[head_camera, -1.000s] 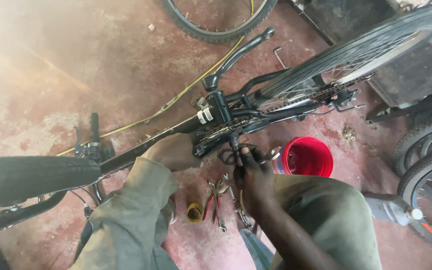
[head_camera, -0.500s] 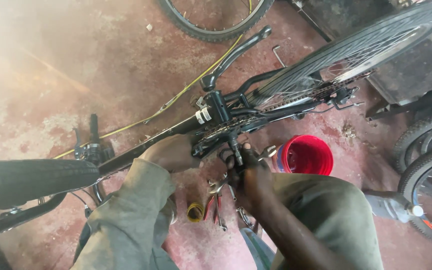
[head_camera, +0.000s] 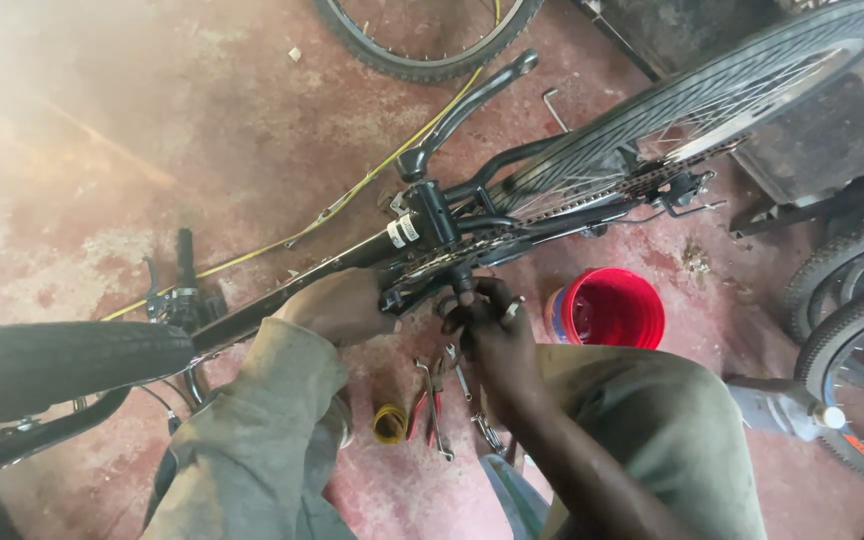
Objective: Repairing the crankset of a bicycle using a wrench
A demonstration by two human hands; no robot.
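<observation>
Hands grip the upturned bicycle frame [head_camera: 352, 262]: left hand [head_camera: 340, 305] wrapped around it, right hand [head_camera: 487, 325] closed on the crank [head_camera: 464, 282]; red bucket [head_camera: 607, 308], pliers [head_camera: 422, 405] just beside the frame.

The right hand [head_camera: 487, 335] covers whatever it grips under the frame [head_camera: 352, 260], both wheels [head_camera: 52, 365] run off the edges, and the tools [head_camera: 437, 395] lie half behind the arm.
</observation>
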